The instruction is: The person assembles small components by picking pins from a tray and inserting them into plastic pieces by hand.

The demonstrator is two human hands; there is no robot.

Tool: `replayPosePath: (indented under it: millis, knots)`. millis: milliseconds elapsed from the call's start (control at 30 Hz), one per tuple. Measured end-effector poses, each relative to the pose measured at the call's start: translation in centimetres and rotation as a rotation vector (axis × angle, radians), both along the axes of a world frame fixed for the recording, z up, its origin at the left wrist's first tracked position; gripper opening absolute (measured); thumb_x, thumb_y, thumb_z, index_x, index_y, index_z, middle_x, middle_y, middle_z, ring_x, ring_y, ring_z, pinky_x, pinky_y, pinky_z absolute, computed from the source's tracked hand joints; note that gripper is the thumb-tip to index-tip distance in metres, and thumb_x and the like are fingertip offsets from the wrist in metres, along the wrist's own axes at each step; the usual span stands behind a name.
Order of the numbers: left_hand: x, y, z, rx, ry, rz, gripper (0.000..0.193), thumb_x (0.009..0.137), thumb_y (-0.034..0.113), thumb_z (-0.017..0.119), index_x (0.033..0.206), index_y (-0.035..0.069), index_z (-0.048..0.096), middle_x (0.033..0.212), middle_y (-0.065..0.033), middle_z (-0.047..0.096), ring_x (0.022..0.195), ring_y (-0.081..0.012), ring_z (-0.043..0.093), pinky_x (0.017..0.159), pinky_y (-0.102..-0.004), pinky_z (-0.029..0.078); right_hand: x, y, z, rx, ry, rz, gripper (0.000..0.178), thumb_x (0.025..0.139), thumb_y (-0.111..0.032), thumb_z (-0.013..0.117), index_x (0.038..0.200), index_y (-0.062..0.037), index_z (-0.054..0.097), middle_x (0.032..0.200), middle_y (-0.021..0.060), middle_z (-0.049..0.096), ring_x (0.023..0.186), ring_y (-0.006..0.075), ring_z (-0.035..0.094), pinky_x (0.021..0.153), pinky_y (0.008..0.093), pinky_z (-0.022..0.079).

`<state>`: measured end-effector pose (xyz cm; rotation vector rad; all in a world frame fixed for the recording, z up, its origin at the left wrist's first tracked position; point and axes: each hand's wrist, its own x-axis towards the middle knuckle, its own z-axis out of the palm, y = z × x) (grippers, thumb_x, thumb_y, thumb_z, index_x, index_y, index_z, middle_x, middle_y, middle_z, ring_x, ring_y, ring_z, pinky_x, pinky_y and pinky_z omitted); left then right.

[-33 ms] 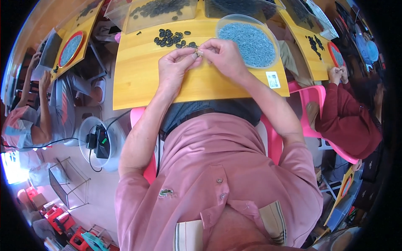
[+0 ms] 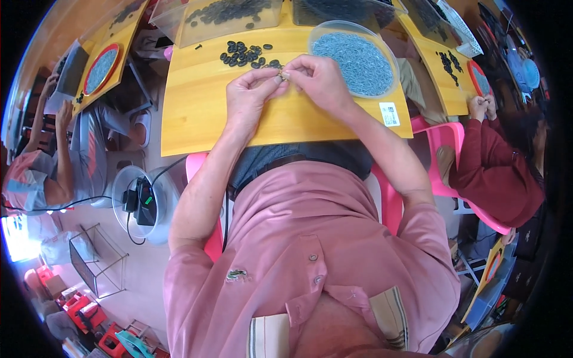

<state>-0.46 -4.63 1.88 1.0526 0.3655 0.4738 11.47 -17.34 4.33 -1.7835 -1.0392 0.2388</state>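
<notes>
My left hand (image 2: 255, 94) and my right hand (image 2: 315, 76) meet fingertip to fingertip above the yellow table (image 2: 209, 122). Both are closed in a pinch, and what sits between the fingers is too small and covered to name. Just beyond my left hand lies a loose group of black oval pieces (image 2: 242, 55). Close by my right hand stands a round clear tub (image 2: 394, 73) holding many small bluish-silver metal pieces (image 2: 358, 62), slim like screws or pins.
Clear bins (image 2: 179, 30) of black pieces line the table's far side. A white label (image 2: 389, 114) lies near the right corner. Co-workers sit at tables left and right, one in a dark red sleeve (image 2: 489, 161). A tub (image 2: 158, 224) with a black power adapter stands on the floor.
</notes>
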Motion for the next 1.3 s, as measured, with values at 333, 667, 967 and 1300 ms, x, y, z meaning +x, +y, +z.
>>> replayPosePath:
  millis: [333,667,967,1300]
  knots:
    - [0.1,0.1,0.0,-0.046,-0.024,0.037,0.022,0.092,0.000,0.064,0.114,-0.006,0.063,0.100,-0.0150,0.070,0.088,-0.0199,0.071,0.080,-0.0270,0.059,0.6,0.0,0.2,-0.060,0.086,0.059,0.017,0.083,-0.014,0.073,0.093,-0.0002,0.072,0.065,-0.0009,0.063,0.057,0.0040,0.052,0.052,0.0230,0.042]
    - [0.1,0.2,-0.2,-0.041,-0.023,-0.002,0.017,0.092,0.000,0.065,0.108,-0.005,0.062,0.098,-0.0164,0.071,0.087,-0.0225,0.072,0.078,-0.0277,0.060,0.2,0.3,-0.7,0.119,0.257,0.097,0.013,0.086,-0.011,0.073,0.093,0.0004,0.072,0.067,-0.0038,0.062,0.059,0.0017,0.051,0.052,0.0193,0.040]
    - [-0.5,3.6,-0.5,0.575,0.217,0.101,0.019,0.088,0.007,0.071,0.106,0.000,0.071,0.089,-0.0018,0.068,0.074,-0.0092,0.060,0.070,-0.0227,0.049,0.9,-0.3,1.0,0.291,0.386,0.082,0.017,0.090,-0.012,0.069,0.097,0.0036,0.066,0.081,0.0054,0.069,0.064,0.0079,0.062,0.060,0.0211,0.050]
    - [-1.5,3.3,-0.4,1.226,0.392,-0.032,0.029,0.076,0.019,0.080,0.097,0.000,0.074,0.084,-0.0179,0.066,0.078,-0.0302,0.066,0.073,-0.0401,0.052,1.7,-0.4,-0.1,0.144,0.346,0.157,0.017,0.090,-0.010,0.065,0.098,0.0049,0.065,0.083,0.0084,0.071,0.069,0.0104,0.067,0.064,0.0224,0.053]
